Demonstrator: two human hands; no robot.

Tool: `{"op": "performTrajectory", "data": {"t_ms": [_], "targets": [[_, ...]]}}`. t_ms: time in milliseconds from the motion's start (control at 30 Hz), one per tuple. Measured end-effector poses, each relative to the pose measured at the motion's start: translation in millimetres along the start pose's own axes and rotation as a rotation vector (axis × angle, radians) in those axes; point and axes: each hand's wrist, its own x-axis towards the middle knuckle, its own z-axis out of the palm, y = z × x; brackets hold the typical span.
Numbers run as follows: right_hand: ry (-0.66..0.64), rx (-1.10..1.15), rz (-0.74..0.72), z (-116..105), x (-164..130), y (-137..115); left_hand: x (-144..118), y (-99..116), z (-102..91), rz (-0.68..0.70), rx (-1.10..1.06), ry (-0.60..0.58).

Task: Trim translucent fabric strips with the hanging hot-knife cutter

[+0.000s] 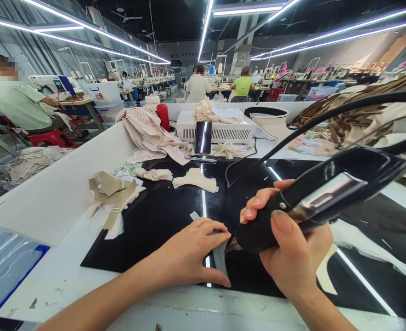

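Observation:
My right hand (292, 248) is wrapped round a bulky black corded hand tool (327, 197) with a shiny metal strip along its side. Its tip points down and left, close to the fingers of my left hand (194, 253). That left hand rests on the glossy black board (155, 230), thumb and fingers apart. Between them lies a small, thin greyish piece of material (219, 258), partly hidden by the fingers. The tool's tip seems to be at the edge of this piece; whether it touches cannot be made out.
Stacked cream fabric pieces (195, 179) and a tied beige bundle (115, 195) lie on the board. Behind stand a phone (203, 138) and a white vented box (185, 126). A black cable (279, 145) arches across the right. Co-workers sit farther off.

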Motion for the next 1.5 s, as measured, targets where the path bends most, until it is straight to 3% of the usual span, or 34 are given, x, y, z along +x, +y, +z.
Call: {"op": "performTrajectory", "data": {"t_ms": [1500], "targets": [[-0.022, -0.05, 0.036, -2.4, -19.5, -20.0, -0.8, -8.3, 1.2, 0.074, -0.038, 0.066]]}}
